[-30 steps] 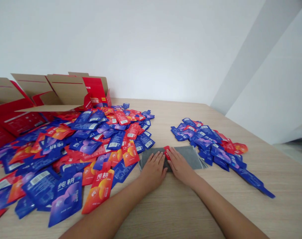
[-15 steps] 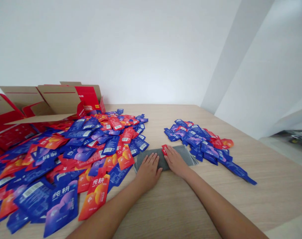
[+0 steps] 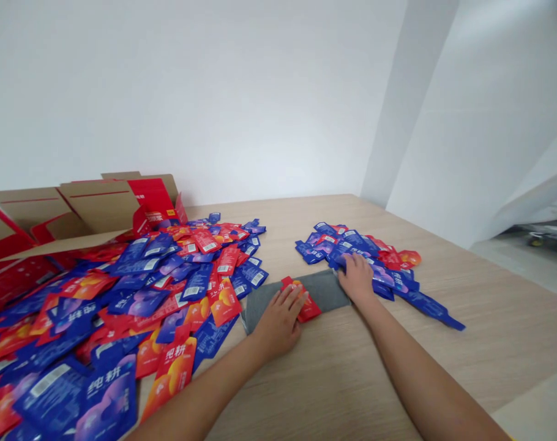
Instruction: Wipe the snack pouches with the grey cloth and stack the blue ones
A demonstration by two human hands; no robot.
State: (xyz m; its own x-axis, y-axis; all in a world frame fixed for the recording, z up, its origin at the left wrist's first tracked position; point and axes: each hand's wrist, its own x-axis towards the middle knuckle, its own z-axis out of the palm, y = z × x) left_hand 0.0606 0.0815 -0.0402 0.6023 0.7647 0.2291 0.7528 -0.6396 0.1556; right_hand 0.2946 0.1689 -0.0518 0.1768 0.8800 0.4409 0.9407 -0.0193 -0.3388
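A grey flat pouch [image 3: 322, 290] lies on the wooden table [image 3: 333, 380] between two heaps of packets. My left hand [image 3: 278, 318] rests flat on the pouch's left half, fingers spread, its fingertips on a red packet [image 3: 302, 299] that lies on the pouch. My right hand [image 3: 355, 278] reaches to the pouch's right end, fingers down on a blue packet [image 3: 384, 277] at the edge of the small pile [image 3: 370, 257] of blue and red packets. Whether it grips one I cannot make out.
A large heap of blue and red packets [image 3: 122, 306] covers the table's left side. Open red cardboard boxes [image 3: 76, 214] stand behind it at the left. White walls rise beyond the table; its right edge drops to a grey floor.
My right hand has left the middle of the grey pouch and moved right onto the small pile. The red packet now shows in full under my left fingertips. The camera has tilted up.
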